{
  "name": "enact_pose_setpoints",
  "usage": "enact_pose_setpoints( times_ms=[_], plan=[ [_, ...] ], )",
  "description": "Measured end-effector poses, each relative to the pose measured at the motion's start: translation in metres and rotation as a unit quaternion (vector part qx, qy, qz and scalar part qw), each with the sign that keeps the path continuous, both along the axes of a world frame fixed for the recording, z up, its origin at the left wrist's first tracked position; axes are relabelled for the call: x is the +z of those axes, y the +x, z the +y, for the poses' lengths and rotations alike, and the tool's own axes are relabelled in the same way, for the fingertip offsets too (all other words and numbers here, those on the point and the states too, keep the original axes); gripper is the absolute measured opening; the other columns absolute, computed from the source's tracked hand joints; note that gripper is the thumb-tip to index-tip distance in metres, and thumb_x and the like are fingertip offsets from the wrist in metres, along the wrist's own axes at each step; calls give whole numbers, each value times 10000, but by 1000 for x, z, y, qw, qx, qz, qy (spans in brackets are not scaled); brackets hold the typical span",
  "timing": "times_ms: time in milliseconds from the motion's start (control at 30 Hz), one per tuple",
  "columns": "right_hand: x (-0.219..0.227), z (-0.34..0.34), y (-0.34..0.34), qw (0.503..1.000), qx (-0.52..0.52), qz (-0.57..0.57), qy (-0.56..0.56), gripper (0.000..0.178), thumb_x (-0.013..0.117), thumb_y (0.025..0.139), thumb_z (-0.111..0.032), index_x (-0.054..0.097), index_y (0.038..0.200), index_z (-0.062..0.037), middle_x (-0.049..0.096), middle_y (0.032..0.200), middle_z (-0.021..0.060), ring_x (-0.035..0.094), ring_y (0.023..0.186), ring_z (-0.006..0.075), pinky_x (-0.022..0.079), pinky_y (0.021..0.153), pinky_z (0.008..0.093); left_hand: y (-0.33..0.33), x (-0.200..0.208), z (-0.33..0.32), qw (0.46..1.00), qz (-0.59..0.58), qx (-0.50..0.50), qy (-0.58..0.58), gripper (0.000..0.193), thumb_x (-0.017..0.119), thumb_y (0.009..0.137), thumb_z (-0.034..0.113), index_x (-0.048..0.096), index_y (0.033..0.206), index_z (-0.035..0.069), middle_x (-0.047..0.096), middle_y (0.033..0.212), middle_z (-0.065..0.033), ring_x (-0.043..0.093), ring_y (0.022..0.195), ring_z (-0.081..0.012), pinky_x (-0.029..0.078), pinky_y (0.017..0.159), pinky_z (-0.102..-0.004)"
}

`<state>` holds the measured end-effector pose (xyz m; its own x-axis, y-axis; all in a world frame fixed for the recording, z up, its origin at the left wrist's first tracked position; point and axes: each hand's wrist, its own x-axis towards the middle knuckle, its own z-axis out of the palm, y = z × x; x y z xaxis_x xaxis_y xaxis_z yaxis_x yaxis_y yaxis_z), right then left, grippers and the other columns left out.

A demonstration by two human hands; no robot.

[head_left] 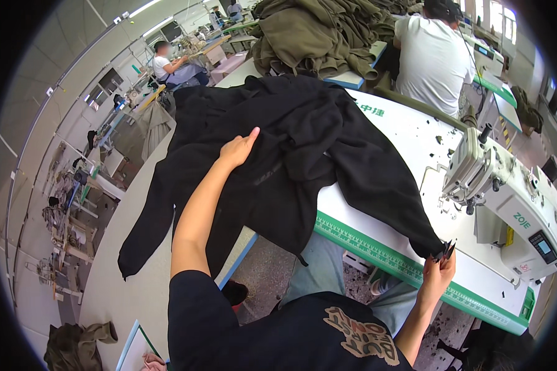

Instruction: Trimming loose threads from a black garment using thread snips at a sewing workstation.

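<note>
A black sweatshirt (278, 136) with two long sleeves lies spread and rumpled over the table, its lower part hanging past the front edge. On its middle rests my left hand (237, 150), thumb stretched out and the other fingers curled into the cloth, their tips hidden. My right hand (438, 277) is closed beside the end of the right-hand sleeve (414, 229), at the front of the sewing table. Small dark pointed blades, which look like thread snips (449, 249), stick up from its fingers against the cuff.
A white sewing machine (507, 204) stands at the right, with dark scraps (438, 140) on the tabletop behind it. A green ruler strip (377, 247) runs along the front edge. Olive garments (315, 37) are heaped at the back. A person in white (430, 62) sits beyond the table.
</note>
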<state>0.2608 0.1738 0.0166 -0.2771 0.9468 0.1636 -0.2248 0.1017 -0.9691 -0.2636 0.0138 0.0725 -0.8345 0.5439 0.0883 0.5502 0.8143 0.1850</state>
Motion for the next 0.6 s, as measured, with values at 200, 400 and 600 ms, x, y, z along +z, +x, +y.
enact_pose_setpoints(
  times_ms=[200, 400, 600],
  plan=[
    [-4, -3, -4, 1000, 2, 7, -7, 62, 552, 913, -96, 521, 947, -54, 441, 651, -53, 377, 536, 9, 258, 469, 169, -7, 7, -34, 990, -37, -136, 11, 345, 495, 910, 365, 666, 1087, 123, 639, 995, -216, 603, 979, -393, 490, 853, -452],
    [-2, -9, -14, 992, -99, 73, -9, 57, 546, 900, -57, 523, 952, -51, 480, 737, -33, 402, 588, 9, 292, 510, 159, -1, 123, -87, 904, 352, -6, 242, 272, 453, 880, 174, 605, 1043, 18, 635, 975, -229, 602, 949, -411, 478, 796, -488],
    [-11, -38, -22, 984, 75, -68, 145, 121, 556, 820, 4, 542, 936, -32, 542, 843, 3, 513, 701, 86, 423, 673, 212, -83, 429, -418, 678, 80, 38, 729, 303, 397, 968, 174, 596, 1130, 12, 635, 1123, -145, 622, 997, -289, 532, 867, -433]
  ],
)
